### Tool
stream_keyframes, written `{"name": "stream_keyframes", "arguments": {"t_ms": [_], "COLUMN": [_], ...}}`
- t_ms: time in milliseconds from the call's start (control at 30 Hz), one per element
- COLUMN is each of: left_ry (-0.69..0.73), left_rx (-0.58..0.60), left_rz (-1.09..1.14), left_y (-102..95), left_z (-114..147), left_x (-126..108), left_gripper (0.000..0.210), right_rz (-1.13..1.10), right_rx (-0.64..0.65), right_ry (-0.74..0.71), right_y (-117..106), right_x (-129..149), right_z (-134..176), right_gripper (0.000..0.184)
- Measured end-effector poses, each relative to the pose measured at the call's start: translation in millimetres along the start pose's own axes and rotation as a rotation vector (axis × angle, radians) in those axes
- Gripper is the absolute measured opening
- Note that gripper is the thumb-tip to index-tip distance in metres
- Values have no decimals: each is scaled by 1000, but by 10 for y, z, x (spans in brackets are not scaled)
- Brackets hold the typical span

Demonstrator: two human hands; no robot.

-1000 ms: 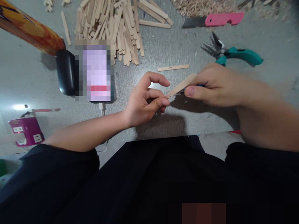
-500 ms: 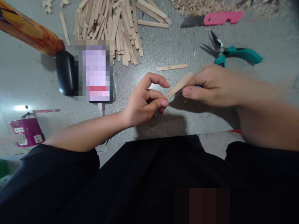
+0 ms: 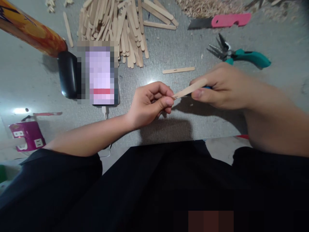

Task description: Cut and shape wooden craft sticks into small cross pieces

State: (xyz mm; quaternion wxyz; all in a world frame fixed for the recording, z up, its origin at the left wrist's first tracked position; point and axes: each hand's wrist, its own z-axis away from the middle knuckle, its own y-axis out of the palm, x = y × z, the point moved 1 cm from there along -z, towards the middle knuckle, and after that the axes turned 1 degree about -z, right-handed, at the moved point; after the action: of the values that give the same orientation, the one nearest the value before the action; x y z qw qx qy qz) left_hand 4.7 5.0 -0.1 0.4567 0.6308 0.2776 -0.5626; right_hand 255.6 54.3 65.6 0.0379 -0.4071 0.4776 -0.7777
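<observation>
Left hand (image 3: 153,101) is clamped on a flat, pale wooden craft stick (image 3: 187,89), thumb & fingertips pinching its lower-left end; we see the stick slant up & right from there, across the front of the right hand (image 3: 213,90). Right hand is closed round a slim tool w/ a blue part (image 3: 208,87), mostly hidden in the grip, so we can't ID it; thin metal end points twd the left fingertips, just under the stick. We can't tell if metal & wood touch. Hands themselves are apart, close together, over the grey textured surface (image 3: 135,77). Nr the pinched end we make out a small dark mark on the stick.

Just beyond the hands, we have a lone wooden stick w/ a dark slit mid-length (image 3: 178,70), flat on the surface. Farther up = big, loose heap of pale wooden sticks (image 3: 129,38). Upper right: teal-handled metal pliers (image 3: 252,58), jaws spread, nr the right hand; above them a pink-handled blade tool (image 3: 231,20), then a pile of pale wood shavings (image 3: 207,9).

On the left we've got a blurred-out phone w/ lit screen (image 3: 116,98), white cable plug (image 3: 104,110) at its lower edge, a glossy black rounded case (image 3: 67,75), an orange-yellow cylinder (image 3: 36,32) & a purple socket block (image 3: 28,137).
</observation>
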Motion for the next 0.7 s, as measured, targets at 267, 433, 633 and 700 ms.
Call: {"name": "stream_keyframes", "arguments": {"t_ms": [267,433,633,700], "left_ry": [-2,2,-30,-31], "left_rx": [20,19,21,16], "left_rz": [11,23,56,73], "left_y": [-8,5,-8,-8], "left_z": [-4,5,5,2], "left_x": [1,-8,25,26], "left_gripper": [60,58,62,61], "right_rz": [-127,-92,-41,-9], "right_rx": [158,168,111,53], "right_ry": [-63,-55,-34,-51], "right_y": [-11,3,66,100], "right_x": [11,18,0,-23], "right_z": [9,4,18,30], "right_gripper": [87,79,70,75]}}
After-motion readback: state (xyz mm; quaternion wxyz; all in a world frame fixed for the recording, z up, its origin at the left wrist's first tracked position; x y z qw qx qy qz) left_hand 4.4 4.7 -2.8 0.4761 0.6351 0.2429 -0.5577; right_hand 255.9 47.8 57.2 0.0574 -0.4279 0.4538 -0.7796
